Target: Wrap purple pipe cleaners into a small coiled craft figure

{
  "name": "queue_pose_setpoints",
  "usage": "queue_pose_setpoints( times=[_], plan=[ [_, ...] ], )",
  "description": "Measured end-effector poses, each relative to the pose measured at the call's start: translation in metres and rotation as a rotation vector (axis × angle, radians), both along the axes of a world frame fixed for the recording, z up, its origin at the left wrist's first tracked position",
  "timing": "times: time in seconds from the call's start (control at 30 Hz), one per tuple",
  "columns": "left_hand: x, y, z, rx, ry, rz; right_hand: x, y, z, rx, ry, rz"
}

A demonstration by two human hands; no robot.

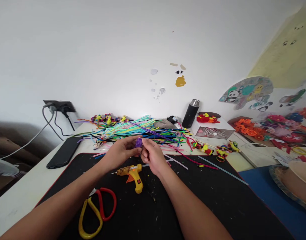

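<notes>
Rising behind a busy workspace, a white wall (113, 60) carries scattered stickers and cutouts above a white table (23, 186) pushed up close to it. A black mat (202, 193) edged in red covers much of the tabletop. Along its far side spreads a heap of fuzzy craft stems (133, 128) in pale green, yellow, blue, purple and black. To the right stands a white box (212, 127) with a clear front, red and yellow fuzzy pieces lying on top, and just beside it a black bottle (190, 115) with a silver cap.

At center, a person's left hand (125, 146) and right hand (153, 155) meet above the mat near the heap, thumbs and fingers of both closed on a purple fuzzy piece (139, 142) between them. Below the left forearm, which hides the blades, lie scissors (101, 203) with one red and one yellow handle. A dark phone (64, 152) rests at the mat's left edge. Just below the hands, a yellow glue gun (135, 175) lies on its side, nozzle pointing left. Small red-and-yellow figures (206, 149) line the table near the box. Smallest of all, pale scraps dot the mat.
</notes>
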State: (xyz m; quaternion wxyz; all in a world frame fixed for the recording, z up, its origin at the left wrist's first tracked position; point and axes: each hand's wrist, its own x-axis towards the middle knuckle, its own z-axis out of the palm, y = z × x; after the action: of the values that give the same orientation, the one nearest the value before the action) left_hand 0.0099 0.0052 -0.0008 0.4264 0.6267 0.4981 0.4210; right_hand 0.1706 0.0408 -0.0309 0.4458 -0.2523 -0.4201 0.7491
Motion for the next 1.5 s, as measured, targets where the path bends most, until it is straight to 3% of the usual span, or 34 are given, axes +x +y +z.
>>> queue_pose_setpoints(
  times=[0.23,0.37,0.73,1.07,1.5],
  plan=[
    [-0.002,-0.008,0.008,0.119,0.347,0.032,-0.004,-0.002,-0.002,0.056,-0.061,-0.007],
    [0.000,-0.008,0.006,0.234,0.442,0.043,-0.004,0.000,-0.002,0.041,-0.030,-0.039],
    [0.003,-0.010,0.000,0.335,0.458,0.051,0.000,-0.001,0.003,-0.037,0.051,0.004],
    [0.003,-0.012,-0.009,0.520,0.465,0.065,0.004,-0.002,0.009,-0.095,0.105,0.061],
    [0.004,-0.013,-0.015,0.757,0.523,0.068,0.005,-0.002,0.004,-0.108,0.167,0.093]
  ],
)
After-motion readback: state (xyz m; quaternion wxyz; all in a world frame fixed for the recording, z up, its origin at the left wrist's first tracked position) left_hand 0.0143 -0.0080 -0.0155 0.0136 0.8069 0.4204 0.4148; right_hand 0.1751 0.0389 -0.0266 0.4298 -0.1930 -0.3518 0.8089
